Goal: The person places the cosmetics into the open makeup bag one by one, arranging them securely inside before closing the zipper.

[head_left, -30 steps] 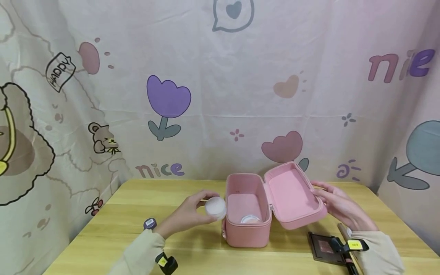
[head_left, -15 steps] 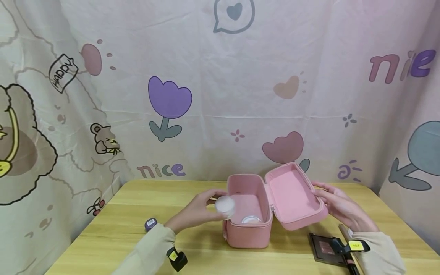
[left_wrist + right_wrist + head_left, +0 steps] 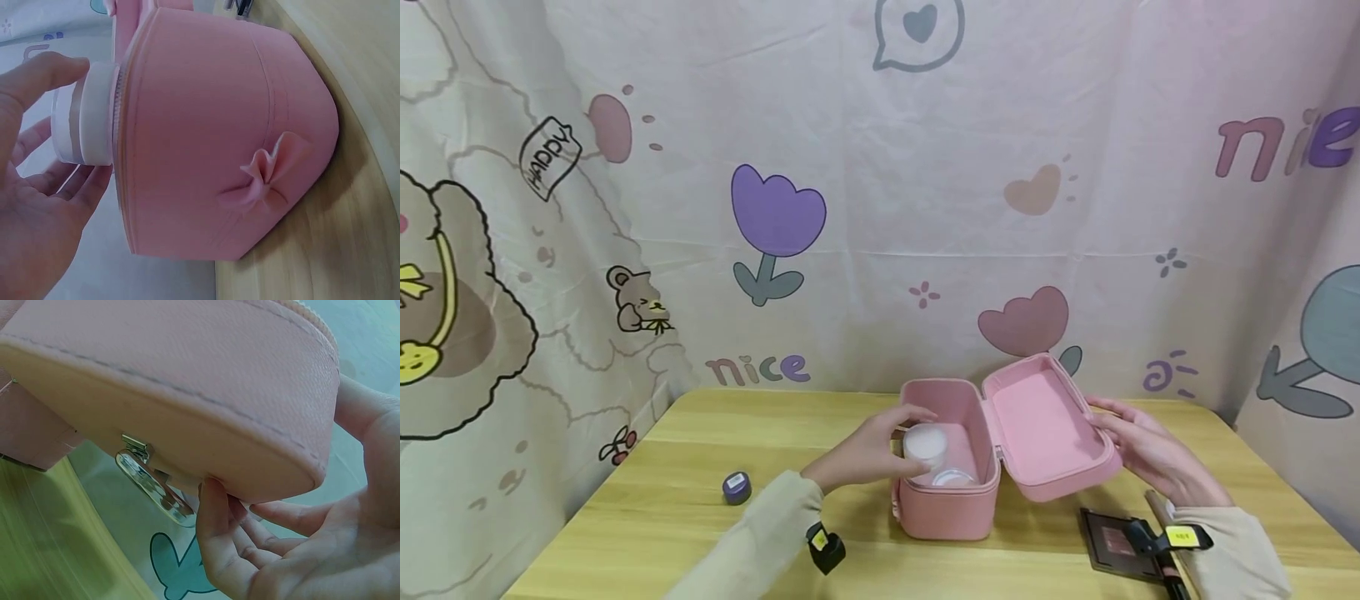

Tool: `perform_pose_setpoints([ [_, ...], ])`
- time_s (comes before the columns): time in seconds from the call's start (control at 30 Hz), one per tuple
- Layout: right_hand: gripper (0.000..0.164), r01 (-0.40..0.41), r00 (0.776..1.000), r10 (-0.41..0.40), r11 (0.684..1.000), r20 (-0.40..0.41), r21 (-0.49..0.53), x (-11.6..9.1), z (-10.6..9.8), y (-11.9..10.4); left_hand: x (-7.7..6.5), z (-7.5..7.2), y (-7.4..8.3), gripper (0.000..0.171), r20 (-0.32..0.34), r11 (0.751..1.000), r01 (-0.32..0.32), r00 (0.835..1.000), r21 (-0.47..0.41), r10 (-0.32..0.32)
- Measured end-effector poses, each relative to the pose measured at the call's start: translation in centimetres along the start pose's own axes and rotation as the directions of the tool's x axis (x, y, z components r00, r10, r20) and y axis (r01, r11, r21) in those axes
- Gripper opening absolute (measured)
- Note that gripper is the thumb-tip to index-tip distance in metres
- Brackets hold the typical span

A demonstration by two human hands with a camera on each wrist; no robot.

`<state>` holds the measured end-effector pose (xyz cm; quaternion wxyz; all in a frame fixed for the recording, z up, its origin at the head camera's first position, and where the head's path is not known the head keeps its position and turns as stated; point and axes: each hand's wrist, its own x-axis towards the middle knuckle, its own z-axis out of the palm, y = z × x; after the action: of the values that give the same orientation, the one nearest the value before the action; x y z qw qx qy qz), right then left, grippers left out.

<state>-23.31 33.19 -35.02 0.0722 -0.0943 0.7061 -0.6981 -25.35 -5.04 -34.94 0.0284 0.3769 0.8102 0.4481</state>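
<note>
A pink cosmetic case (image 3: 947, 512) stands on the table with its lid (image 3: 1048, 425) folded out to the right. My left hand (image 3: 868, 450) grips a round white-and-clear jar (image 3: 925, 442) between thumb and fingers, at the case's opening. In the left wrist view the jar (image 3: 97, 115) is at the zipped rim, above a wall with a pink bow (image 3: 269, 178). Another clear round container (image 3: 953, 477) lies inside. My right hand (image 3: 1150, 454) holds the lid's outer edge; the right wrist view has its fingers under the lid (image 3: 187, 381), near a metal handle (image 3: 156, 487).
A small purple jar (image 3: 737, 487) stands on the wooden table (image 3: 760, 425) to the left. Beside the right wrist lies a dark flat palette (image 3: 1116, 546), with slim stick-like items partly under the sleeve. A printed curtain (image 3: 880, 317) hangs behind the table.
My left hand has carried the jar rightward, from beside the case to its opening. The right hand has kept the lid in the same place. The view has shifted slightly.
</note>
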Motion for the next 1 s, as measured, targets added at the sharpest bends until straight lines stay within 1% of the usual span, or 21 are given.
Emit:
perform_pose_setpoints([
  [0.17, 0.067, 0.007, 1.0, -0.007, 1.0, 0.008, 0.027, 0.0, -0.1, 0.0, 0.7, 0.8, 0.3, 0.066, 0.014, 1.0, 0.012, 1.0, -0.009, -0.012],
  [0.27, 0.068, 0.002, 1.0, -0.003, 1.0, 0.009, 0.018, 0.0, 0.0, 0.0, 1.0, 1.3, 0.5, 0.07, 0.02, 1.0, 0.017, 1.0, -0.004, -0.017],
  [0.43, 0.07, -0.006, 1.0, 0.006, 1.0, -0.003, -0.007, -0.1, 0.1, -0.2, 1.8, 1.7, 0.7, 0.068, 0.021, 1.0, -0.009, 1.0, 0.019, 0.008],
  [0.53, 0.07, -0.008, 1.0, 0.009, 1.0, -0.014, 0.01, -0.1, 0.2, -0.2, 2.2, 2.0, 0.9, 0.066, 0.034, 0.999, -0.026, 0.999, 0.019, 0.026],
  [0.7, 0.069, -0.004, 1.0, 0.004, 1.0, -0.011, 0.021, -0.3, 0.1, 0.0, 2.9, 2.6, 0.8, 0.068, 0.06, 0.999, -0.035, 0.998, 0.04, 0.033],
  [0.87, 0.07, 0.0, 1.0, 0.0, 1.0, -0.019, -0.009, -0.1, 0.2, -0.1, 3.3, 2.9, 0.6, 0.068, 0.049, 0.998, -0.051, 0.998, 0.046, 0.049],
  [1.0, 0.072, -0.009, 1.0, 0.009, 1.0, -0.019, -0.003, 0.0, 0.4, -0.1, 3.3, 3.0, 0.6, 0.067, 0.044, 0.997, -0.038, 0.998, 0.067, 0.035],
])
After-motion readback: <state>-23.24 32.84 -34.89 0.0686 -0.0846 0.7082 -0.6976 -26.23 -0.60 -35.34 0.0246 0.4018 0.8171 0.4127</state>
